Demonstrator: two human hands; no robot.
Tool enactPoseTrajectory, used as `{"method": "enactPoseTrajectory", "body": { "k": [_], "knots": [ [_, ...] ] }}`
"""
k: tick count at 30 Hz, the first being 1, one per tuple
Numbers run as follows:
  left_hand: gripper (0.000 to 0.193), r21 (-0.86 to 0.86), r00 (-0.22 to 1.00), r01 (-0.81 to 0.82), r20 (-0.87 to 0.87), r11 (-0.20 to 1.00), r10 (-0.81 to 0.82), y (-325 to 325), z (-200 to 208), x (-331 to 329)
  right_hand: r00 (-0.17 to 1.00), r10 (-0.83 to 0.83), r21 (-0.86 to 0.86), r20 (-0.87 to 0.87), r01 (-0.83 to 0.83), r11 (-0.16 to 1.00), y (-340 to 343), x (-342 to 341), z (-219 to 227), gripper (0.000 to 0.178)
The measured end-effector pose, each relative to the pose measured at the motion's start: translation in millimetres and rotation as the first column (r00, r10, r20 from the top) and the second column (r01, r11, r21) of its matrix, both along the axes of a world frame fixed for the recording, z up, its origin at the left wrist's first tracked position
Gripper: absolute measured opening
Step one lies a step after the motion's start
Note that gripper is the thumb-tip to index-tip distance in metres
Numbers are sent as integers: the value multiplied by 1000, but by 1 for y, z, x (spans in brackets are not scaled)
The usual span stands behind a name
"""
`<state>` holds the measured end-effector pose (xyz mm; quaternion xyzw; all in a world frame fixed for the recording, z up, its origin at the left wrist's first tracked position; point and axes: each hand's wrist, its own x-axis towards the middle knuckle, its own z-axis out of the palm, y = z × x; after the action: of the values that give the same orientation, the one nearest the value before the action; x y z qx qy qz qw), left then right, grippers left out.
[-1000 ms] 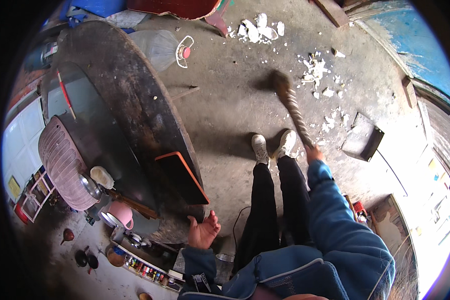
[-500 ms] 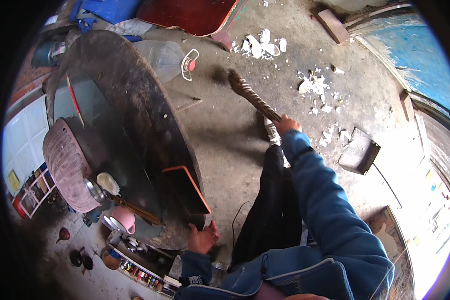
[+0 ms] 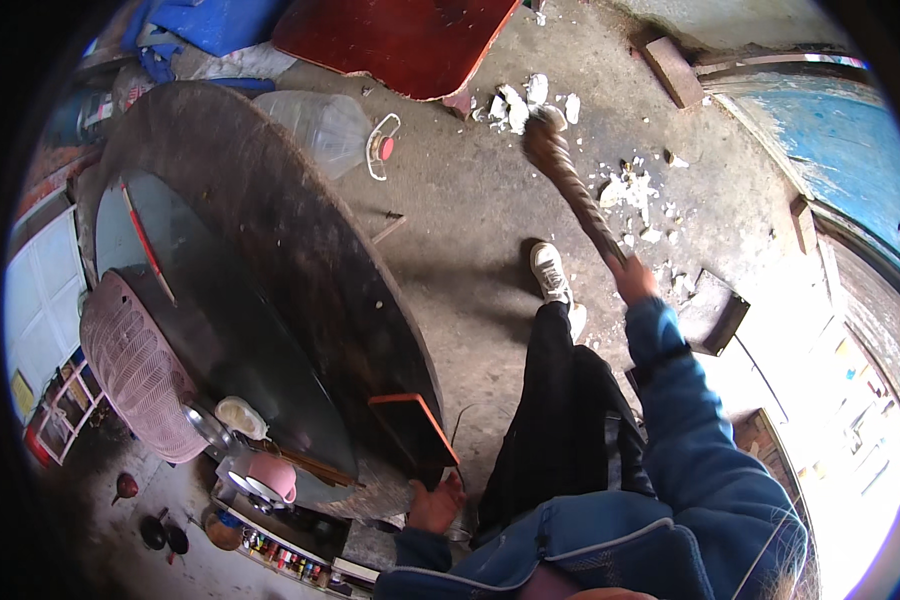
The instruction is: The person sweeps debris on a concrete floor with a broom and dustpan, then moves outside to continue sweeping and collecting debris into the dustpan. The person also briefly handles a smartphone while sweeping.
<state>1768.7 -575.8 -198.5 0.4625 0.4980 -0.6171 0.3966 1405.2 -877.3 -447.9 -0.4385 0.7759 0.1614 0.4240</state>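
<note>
Stretched out ahead, my right hand [image 3: 636,279] is closed round the end of a brown broom [image 3: 578,190] with a twisted, rope-like shaft. The broom's far end is blurred and overlaps white broken pieces [image 3: 511,104] on the concrete floor. More white crumbs [image 3: 630,190] lie to the right of the shaft. My left hand [image 3: 436,503] is low beside the near edge of a round dark table [image 3: 370,290], fingers apart and holding nothing. Just beyond it, a flat dark panel with an orange rim [image 3: 417,430] lies at the table's edge.
A dustpan-like box [image 3: 717,312] rests on the floor at right. Past the table stand a large clear jug [image 3: 320,132] and a red board [image 3: 390,45]. A pink mesh cover [image 3: 135,365] and pink mug [image 3: 274,474] sit on the table. A brick [image 3: 674,72] lies far right.
The broom has swung right and farther out, its far end now over the white pieces. My right arm has moved right. The view has shifted, and my left hand stays by the table.
</note>
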Motion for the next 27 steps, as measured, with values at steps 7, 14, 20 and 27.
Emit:
{"method": "enactPoseTrajectory", "body": {
  "k": [7,14,20,27],
  "knots": [
    [69,-15,996,12,88,1000,-11,-7,2,-8,952,298,10,-75,-298,955,-146,67,-90,57],
    [66,-43,995,-92,25,995,93,-18,6,-13,935,354,193,-4,-347,918,55,-80,-34,52],
    [66,-32,996,-46,75,998,48,-9,0,-12,997,17,117,-79,-8,993,28,-56,29,62],
    [62,63,991,-66,120,996,58,-2,1,-10,988,91,-33,121,-88,996,-155,78,-94,65]
  ]
}}
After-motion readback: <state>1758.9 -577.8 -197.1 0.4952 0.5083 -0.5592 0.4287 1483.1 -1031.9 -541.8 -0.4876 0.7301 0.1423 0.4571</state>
